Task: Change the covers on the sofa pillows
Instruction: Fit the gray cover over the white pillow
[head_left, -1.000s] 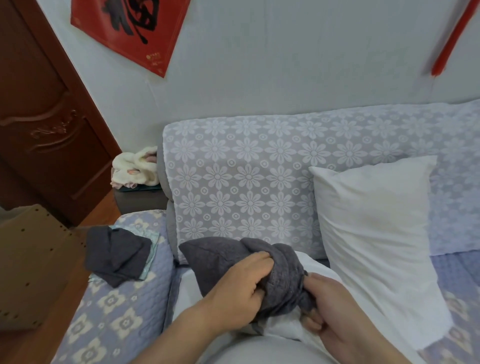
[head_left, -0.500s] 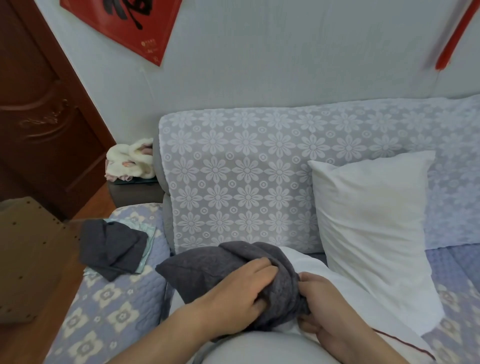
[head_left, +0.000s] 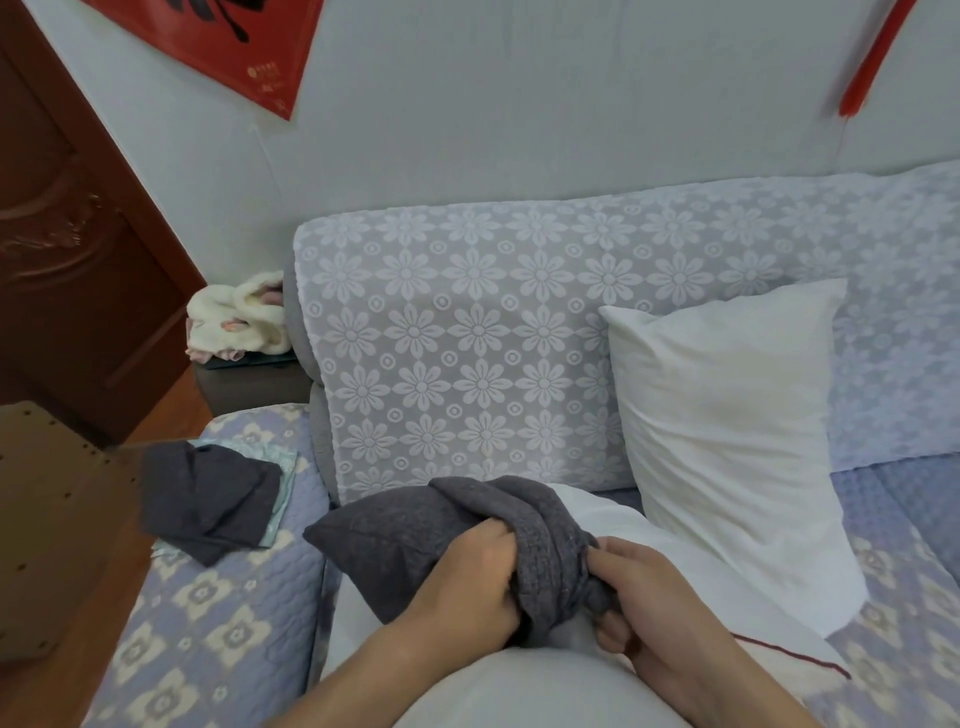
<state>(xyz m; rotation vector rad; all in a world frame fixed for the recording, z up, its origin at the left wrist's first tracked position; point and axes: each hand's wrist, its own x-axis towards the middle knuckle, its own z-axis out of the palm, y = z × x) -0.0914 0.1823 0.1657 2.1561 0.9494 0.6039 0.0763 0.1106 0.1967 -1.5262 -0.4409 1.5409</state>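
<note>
A dark grey pillow cover is bunched over one end of a white pillow lying on the sofa seat in front of me. My left hand grips the gathered grey fabric from the left. My right hand pinches the bunched edge of the same cover from the right. A second bare white pillow leans upright against the sofa back on the right. Another dark grey cover lies crumpled on the left seat over a pale green cloth.
The sofa back wears a flowered lace throw. A cream fluffy bundle sits on the armrest at left. A brown door and a cardboard box stand to the left on the wooden floor.
The grey cover has slid further left and down along the pillow, its corner now sticking out to the left. Both hands keep their hold. The view has shifted slightly.
</note>
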